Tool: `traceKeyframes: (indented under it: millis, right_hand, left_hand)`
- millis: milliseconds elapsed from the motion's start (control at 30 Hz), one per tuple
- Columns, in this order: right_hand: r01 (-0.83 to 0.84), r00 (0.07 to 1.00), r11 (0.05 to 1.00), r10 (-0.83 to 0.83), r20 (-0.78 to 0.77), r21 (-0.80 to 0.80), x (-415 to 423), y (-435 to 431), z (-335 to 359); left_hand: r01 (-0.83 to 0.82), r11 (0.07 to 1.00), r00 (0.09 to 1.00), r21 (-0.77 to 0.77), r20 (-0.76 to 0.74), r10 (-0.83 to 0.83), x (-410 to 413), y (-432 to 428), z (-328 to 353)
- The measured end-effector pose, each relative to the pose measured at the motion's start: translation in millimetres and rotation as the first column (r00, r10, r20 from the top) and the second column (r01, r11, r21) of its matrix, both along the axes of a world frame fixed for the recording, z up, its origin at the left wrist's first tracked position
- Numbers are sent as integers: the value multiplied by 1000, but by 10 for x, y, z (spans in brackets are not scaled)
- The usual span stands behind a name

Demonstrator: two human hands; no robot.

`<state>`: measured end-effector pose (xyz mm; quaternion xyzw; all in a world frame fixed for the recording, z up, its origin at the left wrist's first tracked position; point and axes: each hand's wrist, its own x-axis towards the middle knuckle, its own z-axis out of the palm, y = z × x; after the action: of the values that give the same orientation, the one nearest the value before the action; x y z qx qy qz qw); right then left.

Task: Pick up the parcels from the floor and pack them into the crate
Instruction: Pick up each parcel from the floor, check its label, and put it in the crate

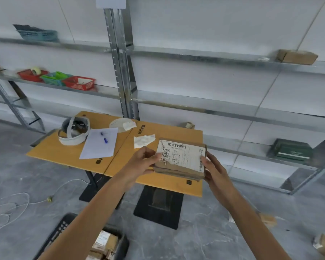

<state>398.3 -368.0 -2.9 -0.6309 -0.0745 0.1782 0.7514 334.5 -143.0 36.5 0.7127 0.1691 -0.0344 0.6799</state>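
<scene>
**Flat parcel held between both hands above the bench**

Head view: the cardboard parcel (181, 159) looks light and stiff, its label torn, best held by the side edges. The left hand (141, 162) fingers clasp its left edge, the right hand (213, 169) its right. The crate (64, 228) sits on the floor below.

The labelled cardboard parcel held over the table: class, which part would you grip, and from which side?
Grip the parcel by its two short side edges, one hand from each side, as the left hand and right hand do now. It is flat and wide, label up, so opposing fingers on the edges probably keep it level.
</scene>
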Motion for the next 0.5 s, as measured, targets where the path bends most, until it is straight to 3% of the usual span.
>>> traceKeyframes:
  millis: [267,500]
  right_hand:
    - [108,990,994,-106,-89,18,-714,1438,-137]
    - [118,986,993,-120,-117,-23,-723,2254,-235]
  left_hand:
    - [14,1000,998,-2,-59,-14,-522,1406,-24]
    - [-3,1000,993,-5,-114,3,-490,2147,-190]
